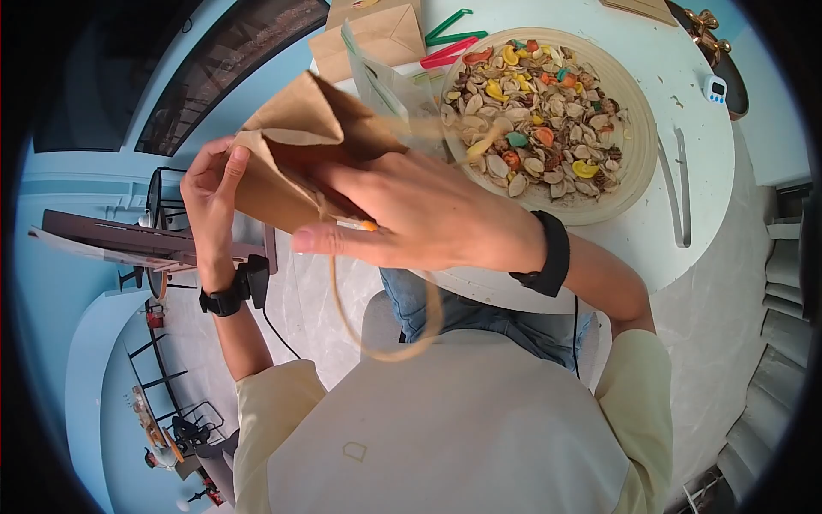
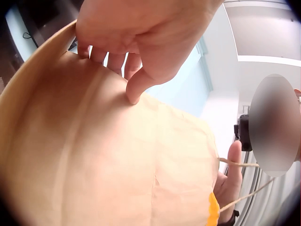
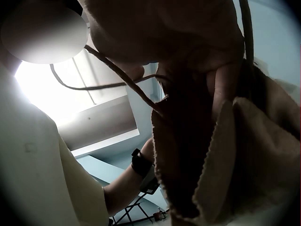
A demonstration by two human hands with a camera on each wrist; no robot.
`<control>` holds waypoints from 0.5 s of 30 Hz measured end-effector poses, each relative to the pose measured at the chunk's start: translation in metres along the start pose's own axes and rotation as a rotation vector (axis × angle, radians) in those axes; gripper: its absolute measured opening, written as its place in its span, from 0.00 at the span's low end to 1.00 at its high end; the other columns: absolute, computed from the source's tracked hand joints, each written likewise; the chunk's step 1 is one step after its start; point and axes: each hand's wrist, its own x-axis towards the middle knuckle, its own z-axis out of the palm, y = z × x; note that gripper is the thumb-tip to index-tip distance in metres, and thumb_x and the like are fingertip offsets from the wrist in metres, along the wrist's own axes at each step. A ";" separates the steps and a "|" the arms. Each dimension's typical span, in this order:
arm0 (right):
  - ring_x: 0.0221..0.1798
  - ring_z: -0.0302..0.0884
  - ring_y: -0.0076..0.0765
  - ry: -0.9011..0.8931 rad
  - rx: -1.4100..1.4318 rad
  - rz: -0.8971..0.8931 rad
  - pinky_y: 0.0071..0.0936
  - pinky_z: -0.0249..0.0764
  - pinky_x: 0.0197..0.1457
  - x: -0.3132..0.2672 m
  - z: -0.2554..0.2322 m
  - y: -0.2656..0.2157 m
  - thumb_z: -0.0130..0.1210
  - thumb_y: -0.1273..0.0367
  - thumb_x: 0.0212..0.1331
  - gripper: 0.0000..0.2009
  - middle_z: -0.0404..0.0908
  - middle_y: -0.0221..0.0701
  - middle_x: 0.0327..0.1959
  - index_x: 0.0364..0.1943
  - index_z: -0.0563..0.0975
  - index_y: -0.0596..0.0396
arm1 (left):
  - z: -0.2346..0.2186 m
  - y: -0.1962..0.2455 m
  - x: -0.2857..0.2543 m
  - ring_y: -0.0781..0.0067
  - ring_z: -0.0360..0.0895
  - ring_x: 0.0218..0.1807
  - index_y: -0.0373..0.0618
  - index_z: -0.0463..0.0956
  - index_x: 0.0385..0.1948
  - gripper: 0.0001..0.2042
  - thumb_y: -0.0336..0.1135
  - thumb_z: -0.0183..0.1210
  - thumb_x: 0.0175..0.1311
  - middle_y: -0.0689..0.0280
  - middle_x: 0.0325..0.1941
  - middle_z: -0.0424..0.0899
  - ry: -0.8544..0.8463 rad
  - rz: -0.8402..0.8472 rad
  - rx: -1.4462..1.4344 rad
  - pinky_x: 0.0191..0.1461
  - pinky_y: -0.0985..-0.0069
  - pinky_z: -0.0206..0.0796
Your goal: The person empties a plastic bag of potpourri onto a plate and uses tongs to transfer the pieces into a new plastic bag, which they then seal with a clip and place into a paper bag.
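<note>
One Hand Pinches a Paper Bag's Edge, the Other Reaches In

From where I stand, the brown paper bag (image 1: 274, 193) is up off the bench (image 1: 706, 206), tilted in front of the person's chest, its mouth towards the right hand (image 1: 441, 214). The left hand (image 1: 214, 184) pinches the edge between thumb and fingers, probably to keep the opening steady and wide enough. The right hand's fingers go inside while its thumb lies straight outside; whether they hold anything in there, I cannot tell. A cord handle (image 1: 394, 355) loops below that hand, likely hanging clear of the mouth.

The broad plate (image 1: 638, 176) sits beside all this, perhaps so its dried pieces (image 1: 518, 116) stay within reach and inside a rim.

As for counts: two hands at work on one bag, a second paper bag (image 1: 390, 38) standing near one clear pouch (image 1: 385, 81), one green clip (image 1: 454, 38), one pink clip (image 1: 449, 53), one plate, one pair of tongs (image 1: 682, 197) and one small timer (image 1: 716, 89). The dried pieces are too many and too overlapped to count.
</note>
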 end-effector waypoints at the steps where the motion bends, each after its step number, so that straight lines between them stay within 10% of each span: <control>1: 0.25 0.77 0.54 -0.116 -0.129 0.073 0.40 0.74 0.32 -0.001 -0.001 0.001 0.47 0.57 0.68 0.20 0.77 0.45 0.21 0.39 0.74 0.64 | 0.002 -0.003 -0.001 0.84 0.75 0.41 0.37 0.79 0.42 0.09 0.31 0.62 0.65 0.68 0.39 0.83 0.013 0.035 0.011 0.49 0.84 0.65; 7: 0.20 0.76 0.56 -0.015 -0.262 0.004 0.43 0.72 0.26 -0.001 0.006 0.017 0.49 0.68 0.64 0.14 0.73 0.47 0.13 0.24 0.73 0.66 | 0.026 -0.005 -0.006 0.73 0.75 0.53 0.37 0.74 0.52 0.18 0.33 0.64 0.63 0.59 0.54 0.78 0.182 0.322 0.193 0.57 0.76 0.65; 10: 0.21 0.77 0.55 0.050 -0.233 -0.017 0.41 0.74 0.26 0.002 0.003 0.014 0.49 0.71 0.60 0.13 0.74 0.48 0.14 0.21 0.72 0.67 | 0.029 -0.019 -0.024 0.67 0.69 0.63 0.37 0.66 0.60 0.27 0.39 0.65 0.63 0.55 0.65 0.68 0.539 0.335 0.803 0.64 0.69 0.61; 13: 0.21 0.75 0.56 0.060 -0.114 0.030 0.43 0.72 0.27 0.003 -0.001 0.012 0.48 0.70 0.62 0.14 0.72 0.48 0.14 0.20 0.71 0.66 | 0.025 -0.050 -0.037 0.65 0.68 0.64 0.39 0.60 0.65 0.30 0.43 0.60 0.66 0.58 0.65 0.69 0.511 0.223 0.499 0.65 0.66 0.62; 15: 0.21 0.74 0.56 0.025 -0.055 0.029 0.44 0.70 0.27 0.004 -0.001 0.009 0.48 0.69 0.63 0.15 0.71 0.48 0.14 0.19 0.70 0.65 | 0.016 -0.060 -0.046 0.65 0.68 0.64 0.42 0.58 0.67 0.30 0.52 0.50 0.71 0.58 0.66 0.68 0.316 -0.245 -0.238 0.66 0.67 0.62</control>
